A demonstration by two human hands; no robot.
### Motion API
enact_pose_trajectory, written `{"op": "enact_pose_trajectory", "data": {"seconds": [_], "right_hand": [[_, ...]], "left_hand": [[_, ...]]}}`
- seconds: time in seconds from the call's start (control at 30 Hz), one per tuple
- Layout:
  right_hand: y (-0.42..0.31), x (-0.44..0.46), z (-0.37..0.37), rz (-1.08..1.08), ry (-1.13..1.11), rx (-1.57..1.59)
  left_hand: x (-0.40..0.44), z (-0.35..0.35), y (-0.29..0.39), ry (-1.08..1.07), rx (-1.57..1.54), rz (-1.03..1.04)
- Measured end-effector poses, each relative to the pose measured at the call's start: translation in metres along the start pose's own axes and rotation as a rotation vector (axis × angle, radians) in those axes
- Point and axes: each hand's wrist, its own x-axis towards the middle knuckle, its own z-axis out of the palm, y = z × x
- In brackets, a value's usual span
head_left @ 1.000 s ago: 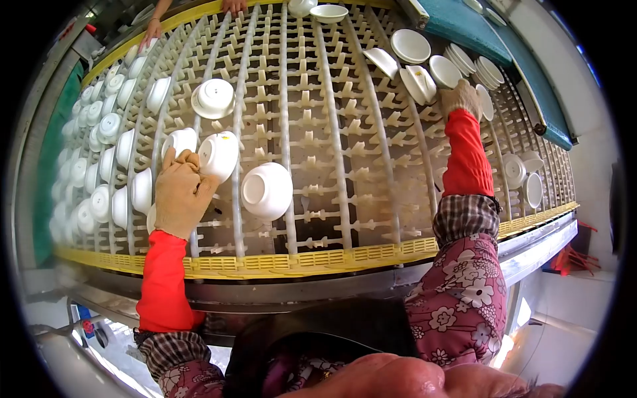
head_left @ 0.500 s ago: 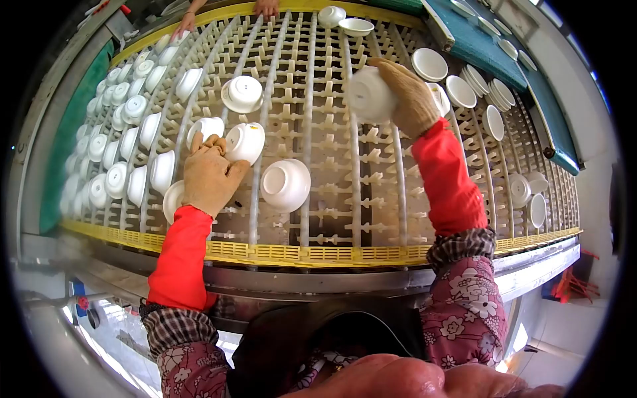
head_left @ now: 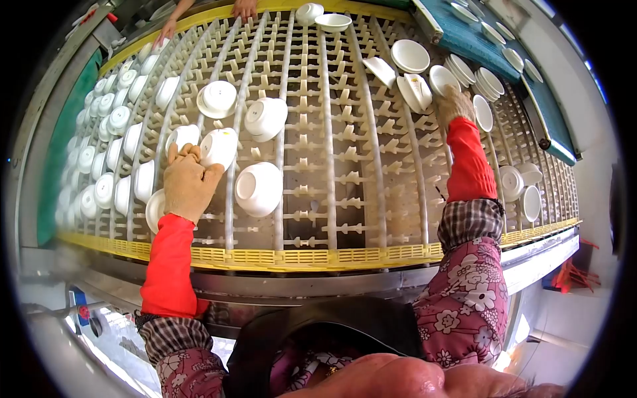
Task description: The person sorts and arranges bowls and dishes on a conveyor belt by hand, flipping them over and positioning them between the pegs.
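Observation:
My left hand [head_left: 189, 184], in a tan glove, has its fingers and thumb closed about the lower edge of a white bowl [head_left: 220, 146] with a small yellow mark. Another white bowl [head_left: 180, 137] lies against those fingertips. To the right, my gloved right hand [head_left: 456, 106] is bunched at the near rim of a white bowl [head_left: 442, 79]; its fingertips are partly hidden. Left of it, a bowl [head_left: 414, 93] with a printed mark lies tilted. An upside-down bowl [head_left: 267, 119] and a tipped bowl [head_left: 257, 190] sit on the pegged conveyor [head_left: 358, 255].
Rows of white bowls [head_left: 119, 119] fill the conveyor's left side. Another person's hands [head_left: 245, 9] are at the far edge. A green belt [head_left: 464, 40] with dishes crosses the upper right. Stacked bowls [head_left: 490, 83] and several others stand on the right.
The conveyor and its bowls have shifted left, with my left hand following. My right hand has let go of a bowl, now upside down near the middle, and moved right to another bowl.

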Motion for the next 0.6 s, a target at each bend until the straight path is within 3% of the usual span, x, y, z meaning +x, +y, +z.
{"op": "enact_pose_trajectory", "data": {"seconds": [0.1, 0.33, 0.5, 0.6], "right_hand": [[0.014, -0.002, 0.014, 0.023, -0.074, -0.029], [-0.008, 0.017, 0.009, 0.15, -0.235, -0.036], [-0.03, 0.0, -0.026, 0.263, -0.032, 0.473], [-0.045, -0.019, -0.065, 0.39, -0.176, 1.223]], "left_hand": [[-0.001, 0.008, -0.004, 0.09, 0.084, 0.076], [0.0, 0.005, 0.003, 0.058, 0.054, 0.01], [-0.002, 0.004, 0.015, 0.064, 0.12, -0.017], [-0.001, 0.013, 0.011, 0.098, 0.187, -0.011]]}}
